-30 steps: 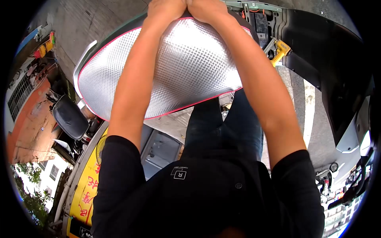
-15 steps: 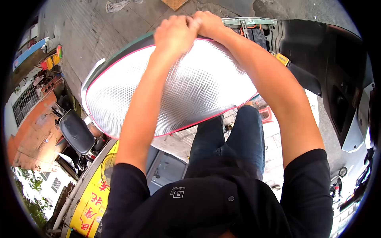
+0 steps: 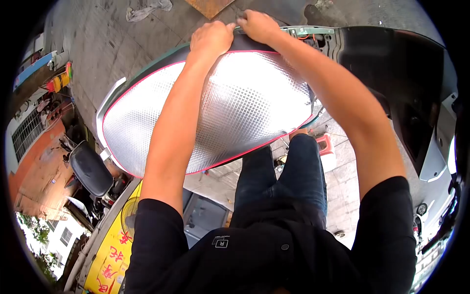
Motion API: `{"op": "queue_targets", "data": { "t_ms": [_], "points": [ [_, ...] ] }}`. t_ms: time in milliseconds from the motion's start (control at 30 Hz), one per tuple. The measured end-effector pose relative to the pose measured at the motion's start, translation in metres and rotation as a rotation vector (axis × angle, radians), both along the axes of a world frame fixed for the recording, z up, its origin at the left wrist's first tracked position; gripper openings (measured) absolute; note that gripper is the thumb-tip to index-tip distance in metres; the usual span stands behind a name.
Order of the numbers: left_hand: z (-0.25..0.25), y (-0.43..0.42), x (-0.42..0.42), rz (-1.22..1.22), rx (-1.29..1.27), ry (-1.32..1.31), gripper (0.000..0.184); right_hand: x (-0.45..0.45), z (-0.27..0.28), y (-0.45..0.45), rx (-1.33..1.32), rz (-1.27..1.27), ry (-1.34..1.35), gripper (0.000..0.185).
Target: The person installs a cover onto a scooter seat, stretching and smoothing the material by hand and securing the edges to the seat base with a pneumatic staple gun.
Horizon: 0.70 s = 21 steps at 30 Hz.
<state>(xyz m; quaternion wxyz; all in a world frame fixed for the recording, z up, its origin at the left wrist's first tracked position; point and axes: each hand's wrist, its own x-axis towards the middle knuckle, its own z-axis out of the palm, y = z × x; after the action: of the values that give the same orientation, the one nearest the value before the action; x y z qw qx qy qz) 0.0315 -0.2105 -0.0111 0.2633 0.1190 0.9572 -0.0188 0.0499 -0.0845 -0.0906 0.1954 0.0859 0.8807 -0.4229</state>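
A scooter seat with a silver quilted cover (image 3: pixel 240 103) and red piping lies crosswise before me. My left hand (image 3: pixel 211 38) is curled over the black far edge of the seat, its fingers closed on that edge. Just to its right, my right hand (image 3: pixel 258 25) has its fingers bent together near the same edge; whatever they hold is too small or hidden to make out. A small gap separates the two hands.
Black scooter bodywork (image 3: pixel 391 63) extends right, with an exposed compartment (image 3: pixel 313 39) beside the seat. A red stool (image 3: pixel 325 145) stands by my legs. A black seat pad (image 3: pixel 91 168), a fan (image 3: pixel 129 215) and a yellow sign (image 3: pixel 111 257) are at left.
My hands have moved apart slightly from their earlier contact. The view has shifted, showing more ground beyond the seat. The yellow tool seen on the right earlier is no longer visible.
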Motion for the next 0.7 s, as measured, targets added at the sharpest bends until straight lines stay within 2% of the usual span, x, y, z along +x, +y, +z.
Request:
{"op": "queue_targets", "data": {
  "t_ms": [67, 133, 233, 333, 400, 467, 533, 700],
  "points": [
    [-0.003, -0.003, -0.008, -0.008, -0.008, 0.016, 0.054, 0.022, 0.037, -0.008, 0.064, -0.015, -0.077, 0.046],
    [-0.004, -0.006, -0.011, 0.019, 0.038, -0.057, 0.049, 0.041, 0.060, -0.027, 0.157, -0.009, -0.027, 0.047],
    [-0.010, -0.009, -0.018, 0.048, 0.045, -0.021, 0.050, 0.033, 0.051, -0.031, 0.137, -0.029, -0.073, 0.046],
    [-0.009, -0.010, -0.019, 0.031, 0.003, -0.062, 0.051, 0.026, 0.036, -0.028, 0.119, 0.003, 0.036, 0.045],
    [-0.030, -0.018, -0.028, 0.016, 0.000, -0.058, 0.052, 0.022, 0.025, -0.026, 0.038, 0.073, 0.013, 0.047],
    [-0.022, -0.013, -0.022, 0.088, 0.015, -0.091, 0.052, 0.022, 0.027, -0.021, 0.075, 0.109, 0.018, 0.049],
    [-0.036, -0.022, -0.027, 0.011, 0.044, 0.009, 0.054, 0.022, 0.031, -0.018, 0.018, 0.121, -0.003, 0.050],
    [-0.061, -0.032, -0.040, -0.064, 0.075, -0.069, 0.057, 0.015, 0.023, -0.016, 0.053, 0.172, -0.084, 0.051]
  ]
}}
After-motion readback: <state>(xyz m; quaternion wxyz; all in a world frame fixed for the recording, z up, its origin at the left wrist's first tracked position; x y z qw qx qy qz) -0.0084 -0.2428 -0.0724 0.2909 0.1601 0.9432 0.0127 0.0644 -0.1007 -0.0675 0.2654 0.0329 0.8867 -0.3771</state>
